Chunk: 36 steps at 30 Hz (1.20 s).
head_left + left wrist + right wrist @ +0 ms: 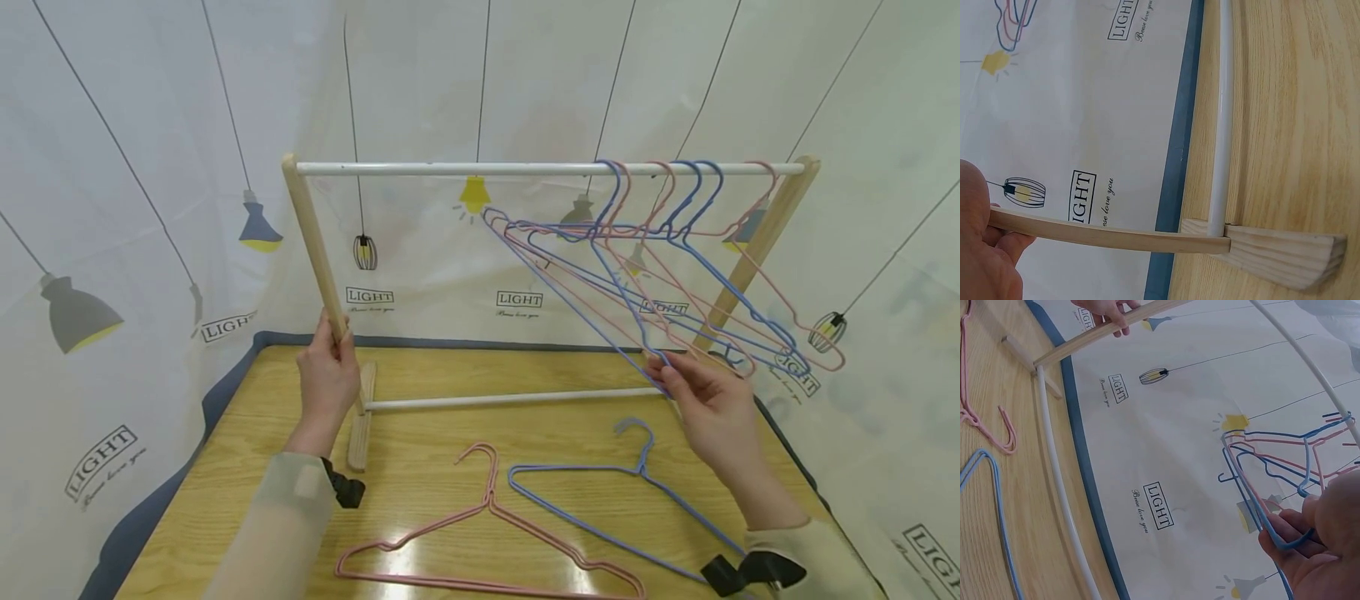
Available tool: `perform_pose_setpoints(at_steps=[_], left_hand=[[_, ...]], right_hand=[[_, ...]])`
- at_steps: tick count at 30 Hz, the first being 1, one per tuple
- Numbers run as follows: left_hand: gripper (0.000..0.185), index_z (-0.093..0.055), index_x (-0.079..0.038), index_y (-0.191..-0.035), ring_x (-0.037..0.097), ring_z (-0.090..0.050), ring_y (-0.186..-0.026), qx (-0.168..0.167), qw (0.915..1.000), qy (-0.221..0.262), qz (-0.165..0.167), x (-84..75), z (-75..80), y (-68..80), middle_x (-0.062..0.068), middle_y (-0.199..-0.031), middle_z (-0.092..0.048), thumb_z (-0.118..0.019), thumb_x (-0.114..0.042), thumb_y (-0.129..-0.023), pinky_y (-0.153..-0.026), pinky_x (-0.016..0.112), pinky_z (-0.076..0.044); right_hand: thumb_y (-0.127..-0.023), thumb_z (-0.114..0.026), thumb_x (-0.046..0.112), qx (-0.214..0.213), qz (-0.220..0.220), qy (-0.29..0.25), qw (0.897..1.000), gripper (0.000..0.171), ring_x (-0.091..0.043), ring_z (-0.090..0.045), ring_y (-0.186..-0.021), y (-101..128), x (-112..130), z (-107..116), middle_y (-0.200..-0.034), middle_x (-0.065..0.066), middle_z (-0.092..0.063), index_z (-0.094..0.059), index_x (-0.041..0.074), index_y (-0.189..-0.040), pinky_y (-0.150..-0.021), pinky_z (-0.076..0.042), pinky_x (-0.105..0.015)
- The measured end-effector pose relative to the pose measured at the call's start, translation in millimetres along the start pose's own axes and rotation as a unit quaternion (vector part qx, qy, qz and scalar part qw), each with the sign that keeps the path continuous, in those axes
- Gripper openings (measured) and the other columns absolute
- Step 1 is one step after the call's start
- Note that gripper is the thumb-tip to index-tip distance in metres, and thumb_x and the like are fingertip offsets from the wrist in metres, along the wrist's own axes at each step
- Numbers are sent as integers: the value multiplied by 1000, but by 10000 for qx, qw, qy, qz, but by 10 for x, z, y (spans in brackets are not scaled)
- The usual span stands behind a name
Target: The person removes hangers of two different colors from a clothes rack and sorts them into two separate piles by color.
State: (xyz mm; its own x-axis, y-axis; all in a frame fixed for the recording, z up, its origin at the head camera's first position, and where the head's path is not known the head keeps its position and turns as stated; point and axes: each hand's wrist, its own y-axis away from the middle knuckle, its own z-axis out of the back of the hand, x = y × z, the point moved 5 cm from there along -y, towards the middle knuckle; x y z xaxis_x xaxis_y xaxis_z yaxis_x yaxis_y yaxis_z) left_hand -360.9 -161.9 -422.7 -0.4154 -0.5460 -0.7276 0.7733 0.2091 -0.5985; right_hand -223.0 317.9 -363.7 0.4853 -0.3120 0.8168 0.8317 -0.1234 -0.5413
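A small wooden clothes rack stands on the table, with a white top rail (525,169) and a white lower rail (510,401). My left hand (327,375) grips its left wooden post (315,250), seen also as the post (1104,234) in the left wrist view. Several blue and pink wire hangers (660,275) hang bunched at the rail's right end. My right hand (701,398) pinches the lower corner of a hanging blue hanger (1285,540). A loose pink hanger (487,542) and a loose blue hanger (615,508) lie flat on the table in front.
The wooden table (420,467) is edged in dark blue (225,392). A white curtain printed with lamps and "LIGHT" (519,300) closes in behind and at both sides. The rack's wooden foot (1285,250) rests on the tabletop near the left edge.
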Motion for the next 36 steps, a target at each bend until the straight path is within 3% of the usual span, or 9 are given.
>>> perform_pose_setpoints(at_steps=[12,21,27,36], left_hand=[[24,-64,-6,-133,33,-75,-80,-22,9999,-97,51,-16,-6,2,22,-118,-75,-59,-11,-109,-60,49,-57],[25,-63,-7,-134,33,-76,-83,-17,9998,-100,174,4,-14,7,23,-120,-74,-58,-11,-110,-62,50,-57],[24,-63,-6,-133,36,-76,-86,-34,9999,-92,136,18,-12,11,23,-121,-74,-59,-11,-109,-63,51,-57],[25,-63,-6,-133,36,-76,-85,-34,9999,-64,101,9,-17,7,23,-120,-74,-59,-9,-109,-62,51,-57]], right_hand=[[-103,-56,-14,-812,278,256,9960,25,-11,-77,-91,-10,89,4,-104,-17,-78,-70,-14,-123,-81,-58,-26],[-102,-58,-12,-1124,519,-13,9923,19,-11,-78,-87,-38,258,112,-98,-5,-80,-70,-20,-115,-79,-58,-24],[-100,-59,-15,-1291,835,-458,9870,17,-13,-78,-84,-90,355,231,-95,-10,-79,-69,-22,-113,-78,-58,-25],[-101,-60,-12,-1124,365,-928,9886,18,-18,-79,-86,-21,474,326,-95,-13,-80,-65,-26,-112,-81,-57,-31]])
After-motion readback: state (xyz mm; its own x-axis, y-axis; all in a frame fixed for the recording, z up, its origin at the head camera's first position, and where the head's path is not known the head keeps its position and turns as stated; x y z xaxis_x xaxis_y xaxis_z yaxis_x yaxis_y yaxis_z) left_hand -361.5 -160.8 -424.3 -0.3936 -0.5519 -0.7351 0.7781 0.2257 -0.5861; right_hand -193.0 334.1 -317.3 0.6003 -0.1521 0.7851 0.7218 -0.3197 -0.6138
